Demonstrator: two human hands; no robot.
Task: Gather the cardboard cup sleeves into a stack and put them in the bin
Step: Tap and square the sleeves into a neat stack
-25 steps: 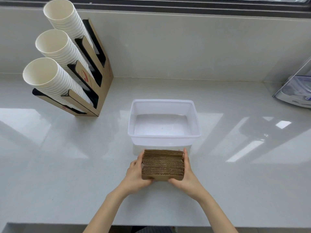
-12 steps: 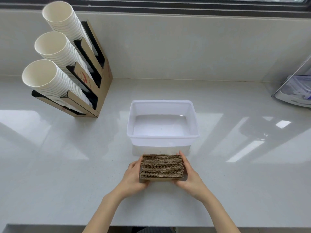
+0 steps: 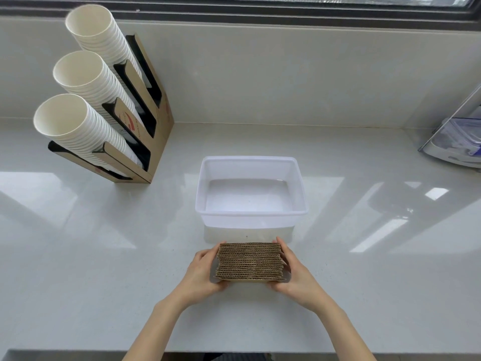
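Note:
A stack of brown corrugated cardboard cup sleeves point(image 3: 250, 261) stands on edge on the white counter, just in front of the bin. My left hand point(image 3: 201, 270) presses its left end and my right hand point(image 3: 294, 272) presses its right end, so both hands clamp the stack between them. The bin point(image 3: 251, 213) is a translucent white plastic tub directly behind the stack, open at the top, with nothing visible inside.
A cardboard cup dispenser point(image 3: 145, 131) with three slanted columns of white paper cups point(image 3: 78, 131) stands at the back left. A clear plastic container point(image 3: 458, 142) sits at the far right edge. A wall and a window sill run along the back.
The stack and both hands have come down and toward me, from level with the bin's front wall to the counter in front of it.

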